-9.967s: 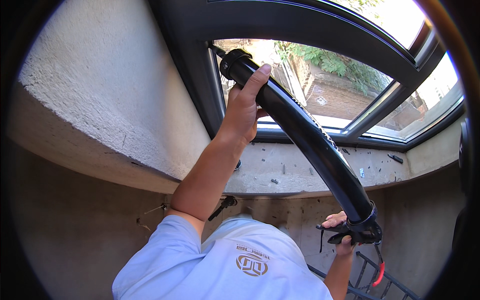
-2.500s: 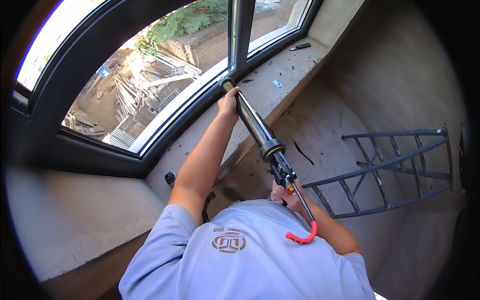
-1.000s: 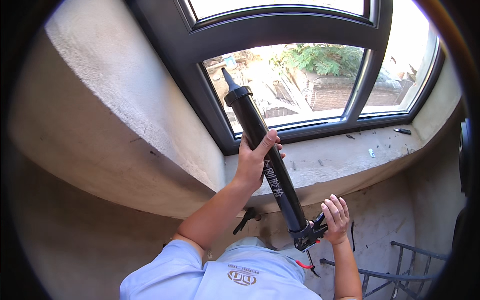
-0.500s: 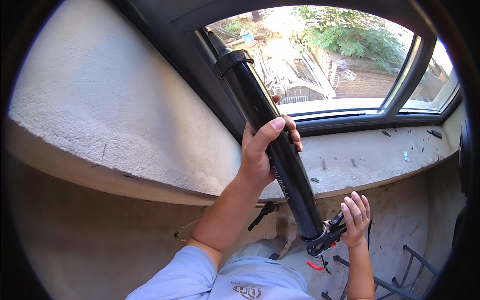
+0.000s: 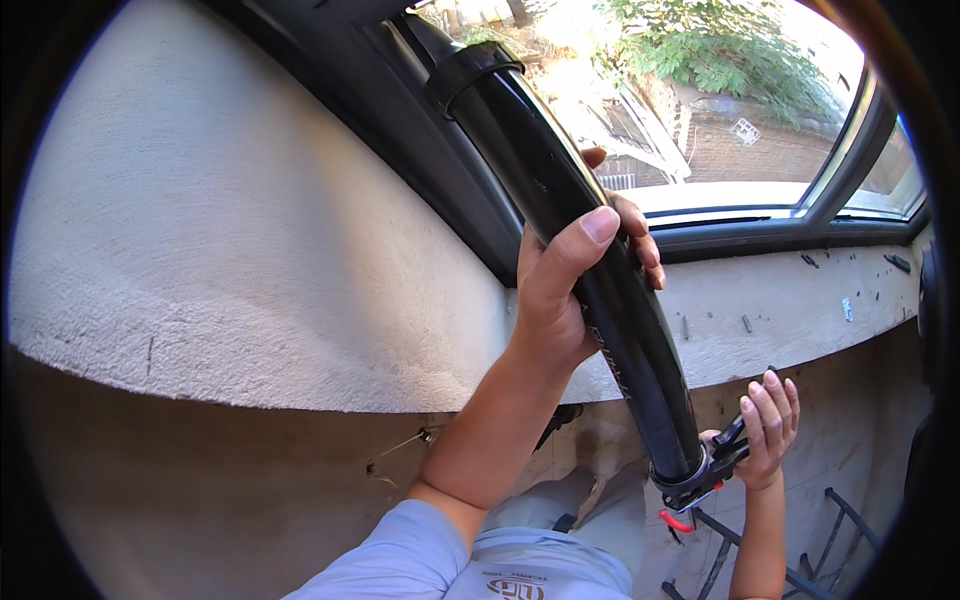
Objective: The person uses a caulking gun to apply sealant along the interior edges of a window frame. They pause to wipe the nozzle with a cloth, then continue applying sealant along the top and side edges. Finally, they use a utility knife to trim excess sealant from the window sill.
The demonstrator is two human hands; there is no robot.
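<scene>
A long black caulking gun [image 5: 540,165] slants across the view, its cone nozzle [image 5: 432,40] up at the far left along the dark window frame [image 5: 400,150]. Whether the tip touches the frame I cannot tell. My left hand [image 5: 565,270] is wrapped round the middle of the barrel, thumb on top and fingertips showing on the far side. At the lower end, my right hand [image 5: 768,430] holds the handle and trigger [image 5: 730,435], its fingers loosely bent; part of the grip is hidden. A red hooked piece [image 5: 677,521] sticks out below the handle.
A rough plastered wall edge [image 5: 200,300] fills the left. Small dark scraps [image 5: 897,262] and a small blue-and-white packet [image 5: 847,309] lie on the sill [image 5: 790,300]. Dark metal rungs [image 5: 840,520] stand low at the right. Outside the window is a leafy plant [image 5: 720,60].
The caulking gun and both hands have shifted right in the picture, the nozzle end slightly upward. The window and sill have shifted too, so the view has moved. Both grips stay on the gun.
</scene>
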